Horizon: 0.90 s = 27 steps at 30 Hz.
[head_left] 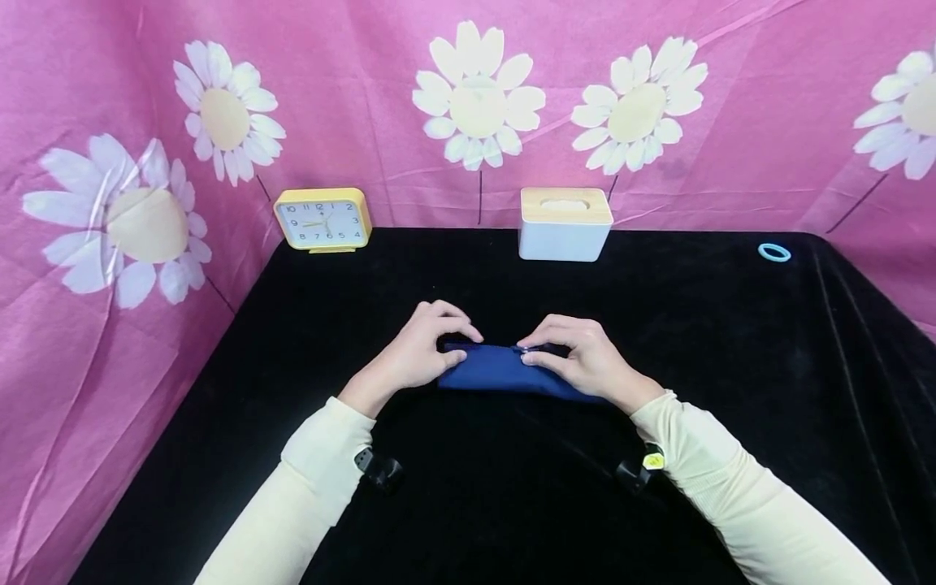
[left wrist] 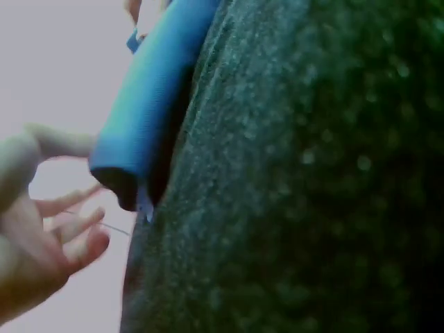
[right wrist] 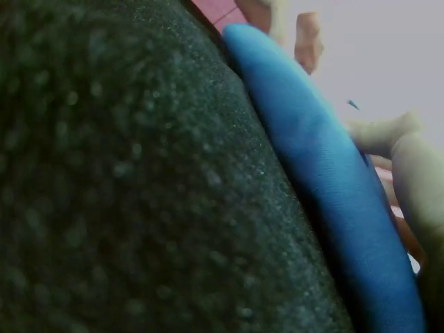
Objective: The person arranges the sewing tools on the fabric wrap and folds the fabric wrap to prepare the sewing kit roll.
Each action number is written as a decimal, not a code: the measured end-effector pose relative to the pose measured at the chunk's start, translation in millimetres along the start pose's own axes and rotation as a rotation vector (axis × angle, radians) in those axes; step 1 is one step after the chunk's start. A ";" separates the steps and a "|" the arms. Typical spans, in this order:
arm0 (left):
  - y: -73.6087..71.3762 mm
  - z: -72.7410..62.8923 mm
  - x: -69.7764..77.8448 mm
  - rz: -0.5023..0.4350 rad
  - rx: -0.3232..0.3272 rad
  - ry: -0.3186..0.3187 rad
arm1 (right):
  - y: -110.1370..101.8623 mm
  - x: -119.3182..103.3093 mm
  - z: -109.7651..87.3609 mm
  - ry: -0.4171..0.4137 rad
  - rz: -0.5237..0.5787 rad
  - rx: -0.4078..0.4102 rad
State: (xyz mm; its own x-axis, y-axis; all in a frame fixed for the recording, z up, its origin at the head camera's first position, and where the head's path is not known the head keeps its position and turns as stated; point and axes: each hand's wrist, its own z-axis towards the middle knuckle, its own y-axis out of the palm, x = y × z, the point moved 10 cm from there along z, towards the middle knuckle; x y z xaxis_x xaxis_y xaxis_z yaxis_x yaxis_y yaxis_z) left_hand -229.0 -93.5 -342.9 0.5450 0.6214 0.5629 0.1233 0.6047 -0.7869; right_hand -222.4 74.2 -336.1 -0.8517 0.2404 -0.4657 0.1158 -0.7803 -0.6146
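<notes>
A long blue pouch lies on the black cloth, with what looks like a zipper along its top. My left hand holds its left end, thumb on the near side and fingers over the far edge. In the left wrist view, the thumb presses the blue pouch beside its end, where a small pale tab hangs. With thumb and index finger, my right hand pinches a small zipper pull at the top of the pouch. In the right wrist view, the right thumb lies against the pouch's upper edge.
At the back left stands a yellow alarm clock. A white tissue box with a wooden lid is at the back centre, and a light blue ring lies at the back right. Behind the table hangs a pink flowered curtain.
</notes>
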 end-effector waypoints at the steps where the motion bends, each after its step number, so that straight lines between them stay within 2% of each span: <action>1: 3.0 -0.4 6.4 0.001 -0.026 0.042 | -0.8 0.8 -0.1 0.008 -0.024 0.005; 4: 13.8 -2.3 19.2 -0.012 -0.127 0.114 | -2.4 0.4 0.3 0.015 -0.072 0.027; 7: 22.1 -4.1 18.5 -0.012 -0.201 0.088 | -2.4 -4.8 0.6 -0.015 -0.132 0.044; 12: 28.0 -3.3 11.4 -0.004 -0.230 0.046 | -1.2 -16.8 -1.0 -0.104 -0.272 0.032; 15: 29.0 -2.8 9.6 -0.007 -0.238 0.029 | 0.4 -17.6 -1.1 -0.109 -0.284 0.013; 18: 29.4 -2.5 9.4 -0.014 -0.241 0.021 | 4.0 -6.8 -1.3 -0.006 -0.180 -0.033; 23: 30.4 -2.5 10.2 -0.022 -0.236 0.013 | 13.4 24.3 -7.2 0.302 0.085 -0.117; 27: 30.6 -3.2 10.9 -0.001 -0.232 -0.015 | 14.5 38.7 -9.7 0.493 0.144 -0.133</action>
State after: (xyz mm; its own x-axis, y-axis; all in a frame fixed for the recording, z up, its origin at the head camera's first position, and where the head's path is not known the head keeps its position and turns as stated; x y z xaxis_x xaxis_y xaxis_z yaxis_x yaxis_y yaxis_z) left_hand -216.7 -69.9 -361.7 0.5325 0.6296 0.5658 0.3123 0.4752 -0.8226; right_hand -248.7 77.8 -369.2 -0.4847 0.4039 -0.7758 0.3050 -0.7532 -0.5828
